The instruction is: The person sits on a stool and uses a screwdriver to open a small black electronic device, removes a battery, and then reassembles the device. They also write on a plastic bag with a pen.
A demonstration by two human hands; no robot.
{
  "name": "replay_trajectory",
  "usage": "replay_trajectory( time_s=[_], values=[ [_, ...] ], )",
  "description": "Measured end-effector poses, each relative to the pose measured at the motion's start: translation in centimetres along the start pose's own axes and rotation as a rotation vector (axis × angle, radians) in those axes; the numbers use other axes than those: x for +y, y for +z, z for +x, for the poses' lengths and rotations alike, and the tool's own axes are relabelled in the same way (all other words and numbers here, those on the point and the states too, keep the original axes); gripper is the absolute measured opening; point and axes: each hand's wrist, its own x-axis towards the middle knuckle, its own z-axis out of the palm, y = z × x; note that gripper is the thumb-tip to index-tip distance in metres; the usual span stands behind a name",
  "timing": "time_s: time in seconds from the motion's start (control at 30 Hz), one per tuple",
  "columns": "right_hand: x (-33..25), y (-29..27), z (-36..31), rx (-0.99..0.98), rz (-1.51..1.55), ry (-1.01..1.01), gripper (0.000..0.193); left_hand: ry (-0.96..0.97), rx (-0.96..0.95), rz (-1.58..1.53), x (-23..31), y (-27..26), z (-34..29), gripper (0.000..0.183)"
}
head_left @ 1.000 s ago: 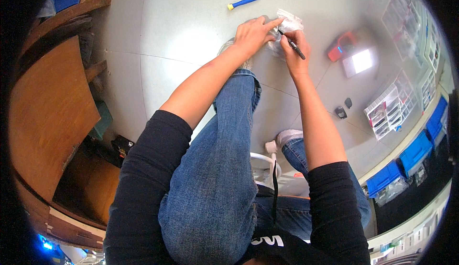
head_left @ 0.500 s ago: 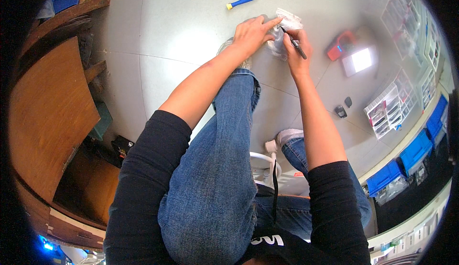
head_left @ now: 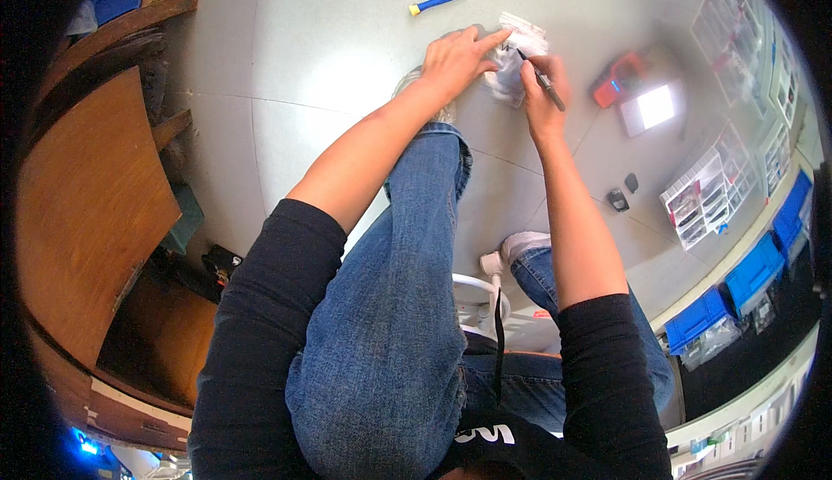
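A small clear plastic bag (head_left: 508, 87) with a white upper part lies on the pale floor in front of me. My left hand (head_left: 458, 60) presses on its left side with fingers spread, the index finger stretched across the white part. In my right hand (head_left: 543, 99) is a black pen (head_left: 549, 92), gripped near its tip, which points at the bag just beside my left fingertips. Whether the tip touches the plastic I cannot tell. Beyond my left hand lies a blue screwdriver (head_left: 446, 0) with a yellow end.
To the right are a red device (head_left: 617, 81), a box with a bright white top (head_left: 650, 109) and two small dark pieces (head_left: 618, 200). Clear compartment cases (head_left: 698, 198) and blue bins (head_left: 752, 272) line the right side. A wooden cabinet (head_left: 95, 211) stands left. My shoe (head_left: 526, 243) is near a white stand.
My right hand with the pen has shifted slightly to the right and down, away from my left fingers. My left hand stays on the bag.
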Motion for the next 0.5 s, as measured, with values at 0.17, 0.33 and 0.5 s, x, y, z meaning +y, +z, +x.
replay_trajectory(
  time_s=[0.17,0.33,0.5],
  values=[
    [-0.3,-0.1,-0.2,0.063,0.01,-0.083,0.015,-0.031,-0.035,0.006,0.1,-0.2,0.1,0.065],
    [0.7,-0.4,1.1,0.134,-0.226,-0.191,0.022,-0.039,-0.009,-0.034,0.0,-0.1,0.2,0.072],
    [0.4,-0.4,2.4,0.061,-0.424,-0.32,0.031,-0.026,-0.06,-0.012,0.0,-0.4,0.1,0.074]
  ],
)
